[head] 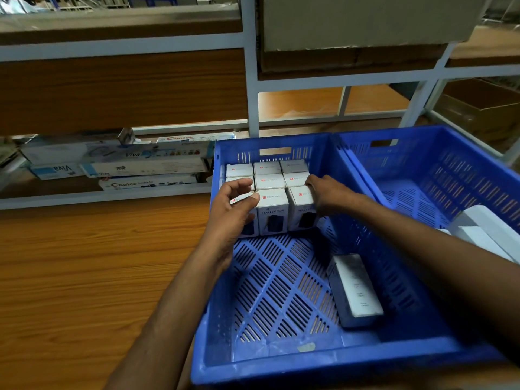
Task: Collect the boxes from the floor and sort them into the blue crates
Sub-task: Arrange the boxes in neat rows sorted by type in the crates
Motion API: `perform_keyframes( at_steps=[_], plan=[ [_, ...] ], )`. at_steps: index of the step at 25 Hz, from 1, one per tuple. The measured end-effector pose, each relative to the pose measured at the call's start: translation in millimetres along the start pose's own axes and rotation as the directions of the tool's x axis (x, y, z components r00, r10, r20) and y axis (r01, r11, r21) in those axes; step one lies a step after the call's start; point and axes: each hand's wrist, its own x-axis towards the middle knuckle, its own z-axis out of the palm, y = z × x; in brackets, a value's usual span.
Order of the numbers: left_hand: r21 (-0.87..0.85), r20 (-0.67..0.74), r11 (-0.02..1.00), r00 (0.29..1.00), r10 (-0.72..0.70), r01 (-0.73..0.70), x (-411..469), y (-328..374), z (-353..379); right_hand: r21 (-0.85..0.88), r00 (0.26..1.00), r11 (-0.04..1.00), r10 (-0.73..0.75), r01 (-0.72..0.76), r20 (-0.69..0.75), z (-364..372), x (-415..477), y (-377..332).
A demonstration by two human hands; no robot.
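Boxes (271, 192) are packed upright at the far end of the near blue crate (323, 367) — the left hand (235, 204) hovers released, the right hand (323, 192) is pressed unclenched on the corner box. Rows should be squared snugly — no gaps.

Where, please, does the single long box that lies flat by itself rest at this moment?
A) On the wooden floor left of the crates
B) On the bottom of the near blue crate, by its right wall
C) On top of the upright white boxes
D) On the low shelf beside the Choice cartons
B: the long box lies flat on the slotted bottom of the near blue crate, close to its right wall, apart from the upright white boxes at the far end.
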Motion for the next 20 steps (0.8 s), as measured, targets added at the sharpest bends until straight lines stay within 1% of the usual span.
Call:
perform_keyframes(
  at_steps=[2,5,6,7,9,11,16,18,20],
  plan=[
    [0.002,0.003,1.0,1.0,-0.002,0.002,1,-1,0,0.107,0.997,0.992,0.07,-0.066,-0.034,10,7,-3],
    [0.002,0.006,1.0,1.0,-0.004,0.004,3,-2,0,0.258,0.966,0.943,0.241,-0.21,-0.094,23,15,-7],
    [0.004,0.006,1.0,1.0,-0.006,0.006,3,-2,0,0.286,0.959,0.927,0.273,-0.24,-0.08,24,17,-7],
    [0.005,0.007,1.0,1.0,-0.008,0.008,4,-2,0,0.296,0.96,0.922,0.276,-0.249,-0.053,25,18,-7],
    [0.004,0.01,1.0,1.0,-0.011,0.011,5,-2,0,0.265,0.974,0.941,0.226,-0.212,-0.022,25,20,-5],
    [0.001,0.015,1.0,1.0,-0.014,0.014,6,-2,0,0.255,0.979,0.948,0.204,-0.19,-0.027,25,21,-3],
    [0.012,0.04,1.0,0.999,-0.024,0.023,6,-2,1,0.267,0.976,0.941,0.217,-0.209,-0.004,25,15,-7],
    [0.036,0.05,0.999,0.999,-0.018,0.017,5,-2,2,0.22,0.971,0.946,0.239,-0.239,0.027,16,6,-8],
    [0.063,0.059,0.998,0.998,-0.012,0.008,4,-3,2,0.137,0.966,0.956,0.256,-0.259,0.043,6,-7,-5]
  ],
)
